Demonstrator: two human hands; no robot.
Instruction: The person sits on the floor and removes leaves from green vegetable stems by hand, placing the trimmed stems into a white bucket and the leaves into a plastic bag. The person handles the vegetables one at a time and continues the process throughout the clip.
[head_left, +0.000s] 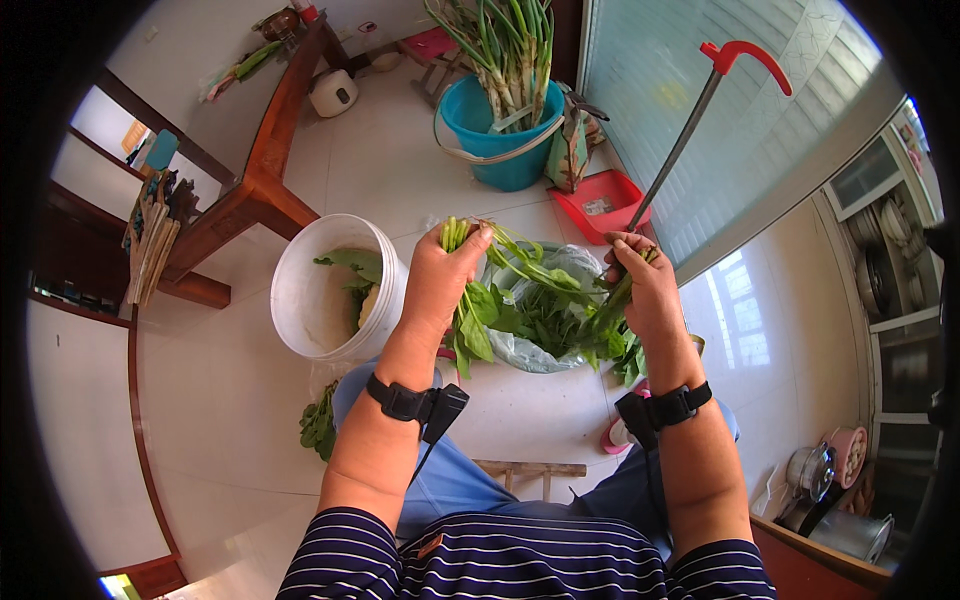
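My left hand (450, 266) grips a bunch of leafy green stems (454, 234), whose cut ends poke up past the thumb. Leaves (474, 330) from this bunch hang below the fist. My right hand (646, 281) is closed around a second bunch of greens (616, 307), its leaves pointing down and left. One loose leafy stem (551, 276) stretches across the gap between the hands; which hand holds it is unclear. Below them is a basin lined with a clear plastic bag (529, 354), with more greens (551, 322) inside.
Left of the basin stands a white bucket (300, 285) holding leaf scraps. Greens (321, 421) lie by my left leg. Beyond are a teal bucket (502, 165) of scallions, a red dustpan (609, 196) with a long handle, and a wooden table (262, 187). Pots (810, 472) sit at right.
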